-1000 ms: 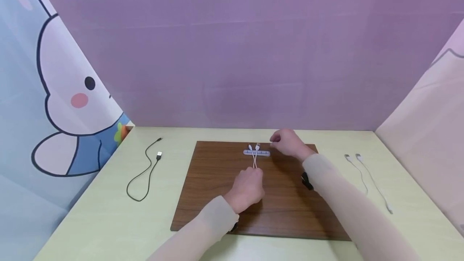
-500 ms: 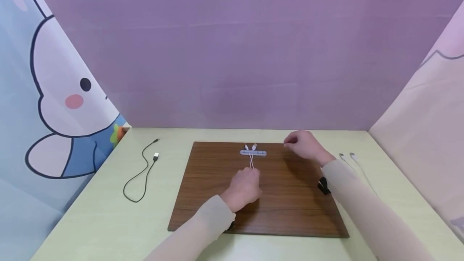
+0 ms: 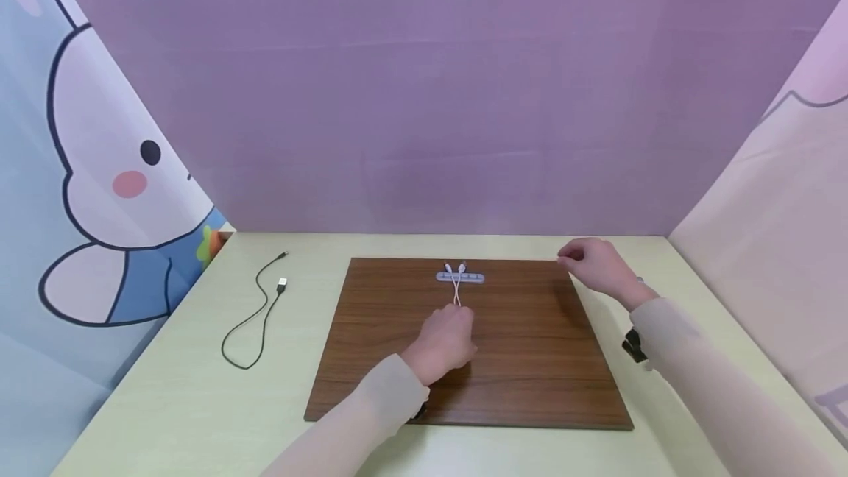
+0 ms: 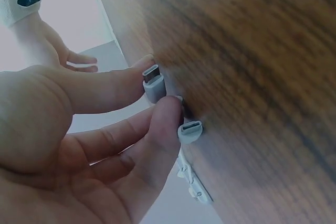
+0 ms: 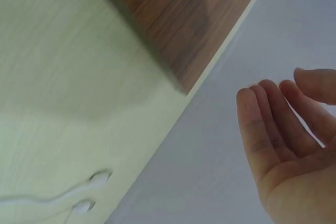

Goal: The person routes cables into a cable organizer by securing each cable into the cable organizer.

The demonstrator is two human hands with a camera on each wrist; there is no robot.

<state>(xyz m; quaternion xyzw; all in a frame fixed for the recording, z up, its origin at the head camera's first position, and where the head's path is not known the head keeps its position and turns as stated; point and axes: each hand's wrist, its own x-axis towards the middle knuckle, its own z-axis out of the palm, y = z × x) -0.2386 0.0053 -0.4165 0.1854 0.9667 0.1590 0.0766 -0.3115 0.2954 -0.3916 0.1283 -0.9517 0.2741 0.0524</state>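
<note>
My left hand (image 3: 442, 343) pinches two white charging cables (image 3: 457, 294) above the brown wooden board (image 3: 530, 330). In the left wrist view, one connector (image 4: 154, 86) sits between thumb and finger; a second connector (image 4: 190, 131) is at the fingertip, its hold partly hidden. Beyond the hand, both cables run to a pale cable clip strip (image 3: 472, 278) near the board's back edge, plug ends sticking out behind it. My right hand (image 3: 599, 269) hovers by the board's back right corner. Its fingers are loosely bent and hold nothing in the right wrist view.
A black USB cable (image 3: 263, 315) lies looped on the pale table (image 3: 165, 396), left of the board. Two more white cables lie right of it, their plugs (image 5: 98, 179) visible in the right wrist view, hidden by the arm from the head. A purple cloth (image 3: 424, 109) hangs behind.
My right hand has moved away from the clip strip, rightward to the board's corner. The left hand stays on the white cables. The head view has shifted slightly.
</note>
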